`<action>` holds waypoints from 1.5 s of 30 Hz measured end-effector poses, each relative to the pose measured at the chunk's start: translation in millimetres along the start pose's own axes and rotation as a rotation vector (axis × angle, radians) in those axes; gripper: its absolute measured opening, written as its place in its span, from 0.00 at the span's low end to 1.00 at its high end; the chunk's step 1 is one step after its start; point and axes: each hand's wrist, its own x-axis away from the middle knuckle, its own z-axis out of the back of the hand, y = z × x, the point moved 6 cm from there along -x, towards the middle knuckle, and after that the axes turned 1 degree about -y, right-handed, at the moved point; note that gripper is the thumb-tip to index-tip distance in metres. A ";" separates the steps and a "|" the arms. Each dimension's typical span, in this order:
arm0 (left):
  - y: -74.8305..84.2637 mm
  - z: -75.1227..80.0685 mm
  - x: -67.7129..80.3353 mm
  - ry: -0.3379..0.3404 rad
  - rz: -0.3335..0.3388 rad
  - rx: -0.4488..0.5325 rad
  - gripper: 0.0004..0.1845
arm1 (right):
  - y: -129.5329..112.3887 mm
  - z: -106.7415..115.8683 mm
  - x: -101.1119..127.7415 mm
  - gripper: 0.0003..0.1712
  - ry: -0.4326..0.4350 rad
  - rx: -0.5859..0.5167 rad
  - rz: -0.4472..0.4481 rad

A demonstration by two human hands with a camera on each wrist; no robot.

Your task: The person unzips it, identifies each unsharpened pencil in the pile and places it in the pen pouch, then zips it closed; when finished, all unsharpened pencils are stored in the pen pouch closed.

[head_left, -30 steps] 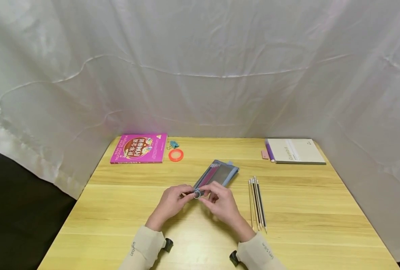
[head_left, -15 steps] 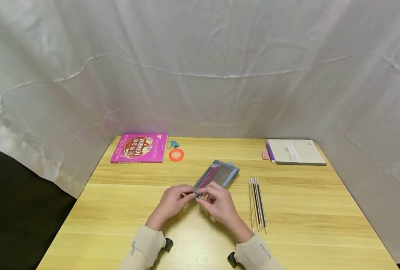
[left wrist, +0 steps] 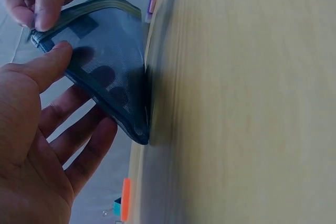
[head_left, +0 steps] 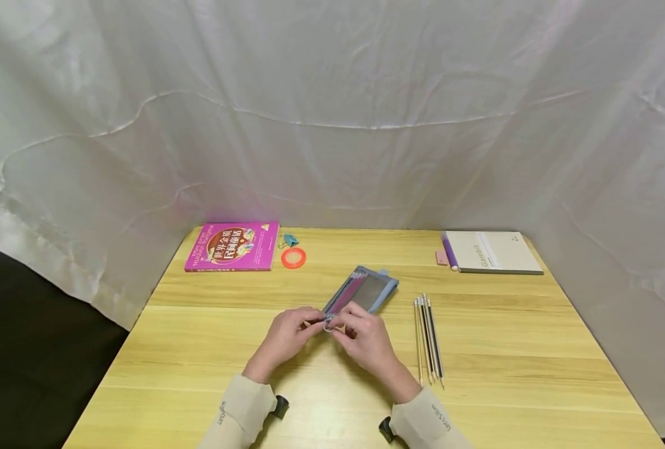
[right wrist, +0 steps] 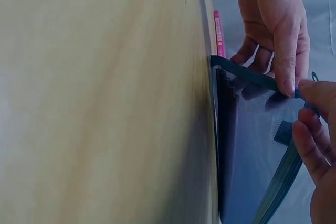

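Observation:
A grey-blue mesh zip pouch (head_left: 368,289) lies slantwise at the table's middle, with pink items showing through it. My left hand (head_left: 314,322) pinches its near end. In the left wrist view the left thumb (left wrist: 44,66) lies on top of the pouch (left wrist: 113,77) and the fingers show through the mesh from below. My right hand (head_left: 339,325) pinches the zip edge close beside the left hand, at a small metal ring. In the right wrist view my right fingertips (right wrist: 315,95) meet the left fingertip (right wrist: 286,80) on the pouch's edge (right wrist: 247,74).
A pink book (head_left: 232,246), a teal binder clip (head_left: 290,240) and an orange tape ring (head_left: 293,257) lie at the back left. Several pencils (head_left: 429,337) lie right of my hands. A notebook (head_left: 492,251), purple pen (head_left: 449,252) and pink eraser (head_left: 440,257) sit back right. White cloth surrounds the table.
My right hand's fingers have crept slightly left along the pouch's near end. The left hand and the pouch have stayed put.

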 end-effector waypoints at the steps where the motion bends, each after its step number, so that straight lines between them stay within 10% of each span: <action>1: -0.1 -0.2 0.1 0.001 -0.002 0.001 0.05 | 0.0 0.0 0.0 0.12 -0.001 -0.006 -0.005; 24: 4.4 5.5 -2.8 0.010 -0.055 -0.159 0.06 | 36.8 0.8 7.4 0.07 0.005 -0.500 -0.681; 45: 6.5 6.3 -2.0 0.045 -0.081 -0.104 0.07 | 40.4 3.2 5.8 0.08 -0.029 -0.463 -0.688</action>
